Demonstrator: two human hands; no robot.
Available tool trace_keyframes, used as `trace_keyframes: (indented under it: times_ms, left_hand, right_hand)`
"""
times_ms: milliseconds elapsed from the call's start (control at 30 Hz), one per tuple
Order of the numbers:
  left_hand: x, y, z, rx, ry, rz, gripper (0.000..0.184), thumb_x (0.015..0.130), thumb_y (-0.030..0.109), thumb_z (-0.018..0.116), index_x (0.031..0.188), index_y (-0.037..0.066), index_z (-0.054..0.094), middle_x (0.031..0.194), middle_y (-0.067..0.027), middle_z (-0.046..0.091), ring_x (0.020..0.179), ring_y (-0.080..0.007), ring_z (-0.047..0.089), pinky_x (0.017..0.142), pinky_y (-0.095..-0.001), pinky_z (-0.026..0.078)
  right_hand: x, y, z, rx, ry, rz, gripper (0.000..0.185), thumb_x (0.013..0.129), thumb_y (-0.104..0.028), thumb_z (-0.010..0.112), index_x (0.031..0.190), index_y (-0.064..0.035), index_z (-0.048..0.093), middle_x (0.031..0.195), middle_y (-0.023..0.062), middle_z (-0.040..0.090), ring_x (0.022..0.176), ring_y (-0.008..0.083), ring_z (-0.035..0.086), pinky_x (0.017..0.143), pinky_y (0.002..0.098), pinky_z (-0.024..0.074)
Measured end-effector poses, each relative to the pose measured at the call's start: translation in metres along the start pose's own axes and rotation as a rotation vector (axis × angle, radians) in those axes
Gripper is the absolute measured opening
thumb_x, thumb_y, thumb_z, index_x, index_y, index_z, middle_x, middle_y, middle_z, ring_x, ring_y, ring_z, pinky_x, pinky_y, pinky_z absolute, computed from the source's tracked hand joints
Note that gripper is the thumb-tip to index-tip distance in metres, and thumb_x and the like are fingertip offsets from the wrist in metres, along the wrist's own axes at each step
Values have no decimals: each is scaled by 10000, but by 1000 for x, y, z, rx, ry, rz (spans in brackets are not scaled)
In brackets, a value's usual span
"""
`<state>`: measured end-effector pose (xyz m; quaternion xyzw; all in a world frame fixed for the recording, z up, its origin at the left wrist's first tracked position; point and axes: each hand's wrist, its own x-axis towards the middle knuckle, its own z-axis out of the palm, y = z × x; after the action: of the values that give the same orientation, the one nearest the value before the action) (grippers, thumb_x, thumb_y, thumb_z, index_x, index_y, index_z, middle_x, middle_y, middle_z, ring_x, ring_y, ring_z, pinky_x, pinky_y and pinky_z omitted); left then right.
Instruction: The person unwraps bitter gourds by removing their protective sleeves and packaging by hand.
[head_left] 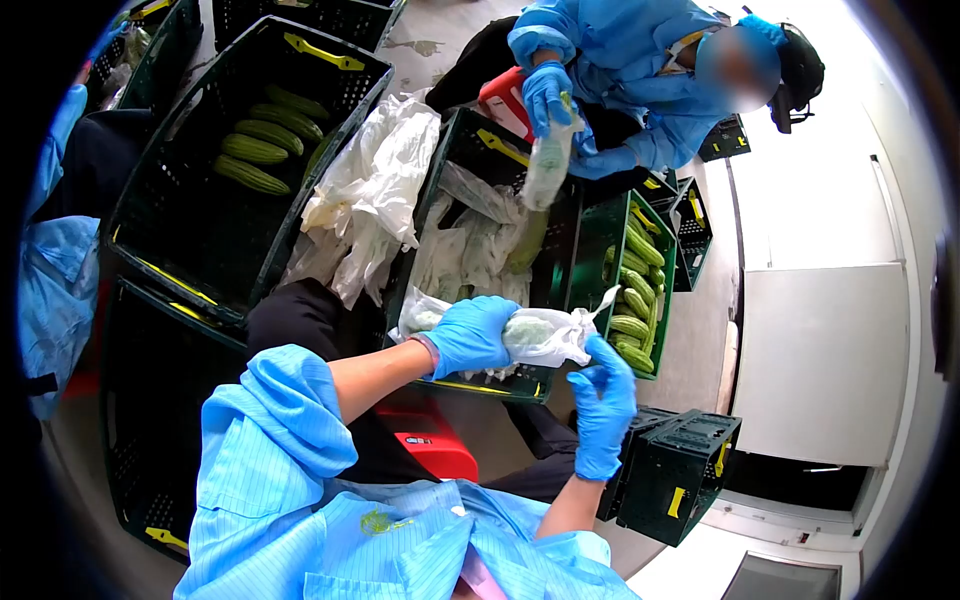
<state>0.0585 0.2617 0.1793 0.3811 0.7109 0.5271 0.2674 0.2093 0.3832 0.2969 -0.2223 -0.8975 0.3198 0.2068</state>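
My left hand (470,335), in a blue glove, is wrapped around a green vegetable in a thin white plastic bag (545,338), probably a cucumber, held over the near end of a dark green crate (490,388). Beside the bag's right end, my right hand (605,400), also gloved in blue, has bent fingers with the thumb apart. Its fingertips are close to the bag's gathered end; whether they touch it I cannot tell. More bagged vegetables (480,250) lie in the crate below.
Across from me, a person's gloved hand (548,98) holds another bagged vegetable (548,170). White plastic bags (375,180) drape between crates. The left crate (185,225) holds several green cucumbers (265,130); the right crate (590,235) holds more. Another person's sleeve (55,300) shows at left.
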Motion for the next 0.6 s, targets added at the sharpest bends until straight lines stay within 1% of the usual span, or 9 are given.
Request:
trace_keyframes:
  times_ms: [33,100,167,233,267,300,433,500,600]
  left_hand:
    - [-1,0,2,14,-4,1,423,688,325,731,1015,63,671,950,-203,672,915,-371,648,812,-441,512]
    - [-4,-2,6,47,-6,0,429,686,321,730,1024,65,669,954,-203,671,915,-372,649,813,-442,513]
    - [-3,-7,7,62,9,-15,463,676,338,742,1041,67,654,971,-202,663,934,-374,641,831,-443,507]
    - [0,-7,3,34,-4,-72,544,673,372,766,1103,65,637,994,-195,656,968,-369,628,857,-439,496]
    - [2,-8,-1,31,10,-77,528,681,387,760,1081,63,644,995,-193,656,974,-371,623,855,-427,495]
    - [5,-12,-1,-5,5,-93,525,681,391,761,1071,59,646,1002,-191,657,977,-371,621,855,-413,492]
    - [7,-19,-1,-33,56,-59,535,691,414,766,1072,57,646,1019,-191,660,974,-363,624,856,-405,489]
    - [6,-19,1,-15,45,-59,539,697,421,765,1076,56,645,1023,-190,660,975,-361,624,856,-407,488]
    - [6,-17,6,13,-4,-67,545,699,421,766,1086,58,642,1030,-188,658,976,-360,623,856,-414,488]
  right_hand:
    - [-1,-2,6,-19,-53,6,368,803,-103,771,1154,-53,668,1005,40,684,728,79,594,693,244,507]
    - [-6,8,10,16,-146,20,148,863,-94,724,981,-6,708,893,33,698,719,67,598,649,221,486]
    - [-15,-4,3,175,-281,394,108,878,-112,708,910,-9,716,848,39,708,686,78,610,609,225,488]
    - [-20,-14,2,288,-438,424,114,888,-115,688,891,-3,711,841,55,709,674,82,612,592,224,481]
    - [-24,-11,9,300,-494,224,113,887,-103,676,891,3,715,848,68,712,666,86,613,591,226,483]
    - [-25,-13,10,243,-528,172,108,883,-88,673,895,9,718,847,74,711,670,94,622,590,226,486]
    - [-32,-29,0,356,-235,305,136,891,-126,682,912,-1,731,830,79,707,697,108,638,611,239,492]
    - [-27,-11,-1,516,-75,40,214,869,-140,714,1016,12,679,908,114,704,699,128,627,660,260,514]
    - [-9,-20,-5,110,4,-46,447,765,-116,799,1169,-21,634,1111,101,671,773,114,599,729,265,517]
